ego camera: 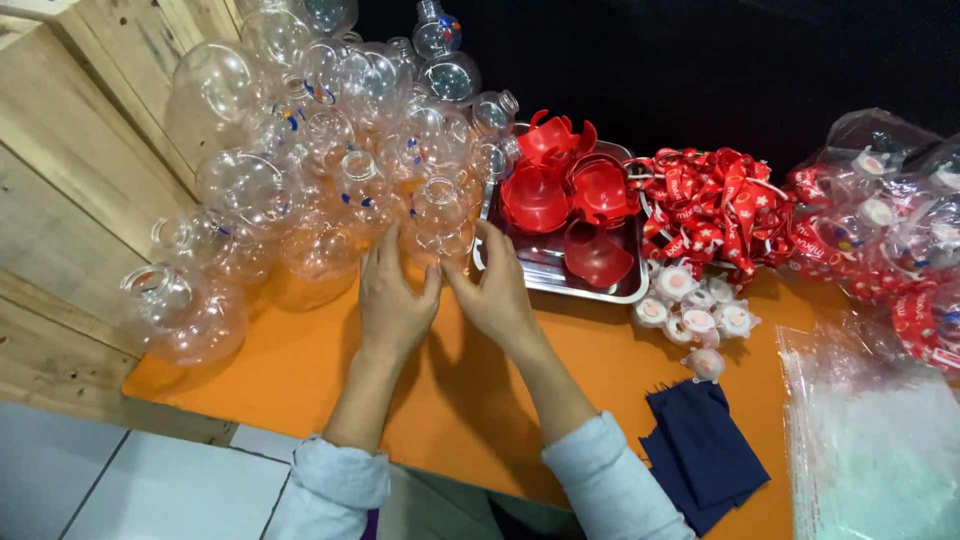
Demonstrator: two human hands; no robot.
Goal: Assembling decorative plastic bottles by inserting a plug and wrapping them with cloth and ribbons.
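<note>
My left hand [392, 300] and my right hand [497, 290] rest side by side on the orange table [300, 370], fingers spread and reaching toward a clear round plastic bottle [440, 215] at the front of a big pile of clear bulb-shaped bottles [320, 130]. The fingertips of both hands touch or nearly touch that bottle; I cannot tell whether either grips it. To the right of my right hand a metal tray [560, 275] carries red plastic cup-shaped pieces [565, 185].
Red printed ribbons [715, 200] lie right of the tray, with several small white-and-red caps [690, 305] below them. A dark blue cloth [700, 450], a stack of clear bags [870, 430] and bagged finished items [890, 220] are at the right. Wooden boards [70, 170] border the left.
</note>
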